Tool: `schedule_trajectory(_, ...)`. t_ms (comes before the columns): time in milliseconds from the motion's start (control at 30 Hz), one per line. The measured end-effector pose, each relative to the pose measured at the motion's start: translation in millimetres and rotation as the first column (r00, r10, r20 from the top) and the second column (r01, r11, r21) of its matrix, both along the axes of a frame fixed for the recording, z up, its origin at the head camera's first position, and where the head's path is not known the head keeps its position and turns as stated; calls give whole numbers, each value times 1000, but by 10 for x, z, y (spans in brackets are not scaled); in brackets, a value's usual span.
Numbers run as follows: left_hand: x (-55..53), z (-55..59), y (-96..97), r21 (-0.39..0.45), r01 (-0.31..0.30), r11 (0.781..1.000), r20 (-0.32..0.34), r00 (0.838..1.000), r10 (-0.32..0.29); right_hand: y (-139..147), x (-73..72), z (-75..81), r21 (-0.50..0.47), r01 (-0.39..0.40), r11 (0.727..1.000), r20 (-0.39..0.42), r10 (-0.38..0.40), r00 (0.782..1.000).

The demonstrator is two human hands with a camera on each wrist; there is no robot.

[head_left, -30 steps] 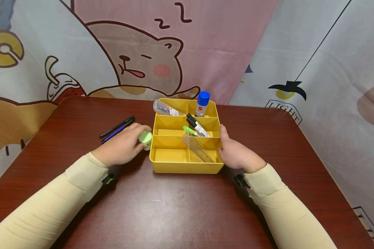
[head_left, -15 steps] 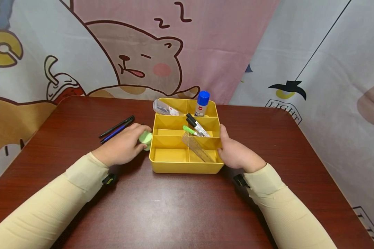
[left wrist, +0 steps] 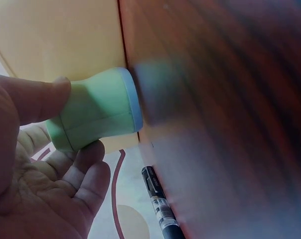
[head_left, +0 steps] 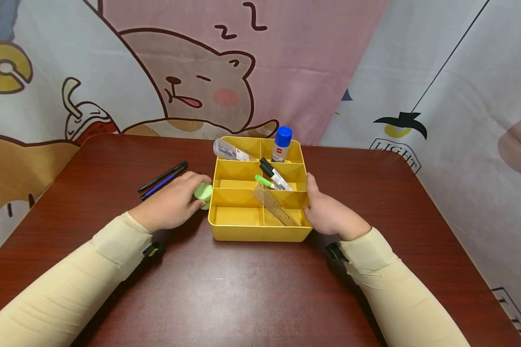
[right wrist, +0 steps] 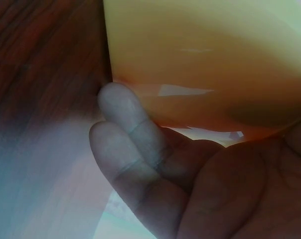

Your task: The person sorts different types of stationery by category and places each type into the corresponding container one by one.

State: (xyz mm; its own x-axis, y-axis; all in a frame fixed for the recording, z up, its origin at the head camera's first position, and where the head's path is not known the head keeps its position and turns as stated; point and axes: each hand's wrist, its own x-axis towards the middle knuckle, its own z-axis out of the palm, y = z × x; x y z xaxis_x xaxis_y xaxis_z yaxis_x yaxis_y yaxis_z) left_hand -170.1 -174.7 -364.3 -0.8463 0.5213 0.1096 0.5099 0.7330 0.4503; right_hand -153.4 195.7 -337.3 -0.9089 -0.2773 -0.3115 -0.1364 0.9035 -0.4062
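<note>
In the head view my left hand (head_left: 173,202) is at the left wall of a yellow compartment box (head_left: 260,233). Its thumb and fingers pinch a small light-green, waisted cylinder (left wrist: 98,107) with a pale blue end. The cylinder's exact kind cannot be told. In the left wrist view that end faces the tabletop, beside the box wall. My right hand (head_left: 332,212) lies along the box's right side with the thumb raised by the rim. From the right wrist, two fingers (right wrist: 125,104) show lightly bent against the box's outer wall. The box stands upright on the table.
Inside the box are a glue stick (head_left: 281,144), a clear plastic case (head_left: 232,150), a black-capped marker (head_left: 275,176), a green-capped pen (head_left: 265,181) and a clear ruler (head_left: 275,207). Left of it, a black pen (head_left: 160,177) and a blue pen (head_left: 158,186) lie on the brown table (head_left: 217,299).
</note>
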Motion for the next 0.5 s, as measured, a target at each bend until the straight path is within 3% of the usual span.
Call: schedule_trajectory(500,18,3,0,4,11,1000,-6,1000,-11,1,6,-1,-23,8,1000,7,-8,1000)
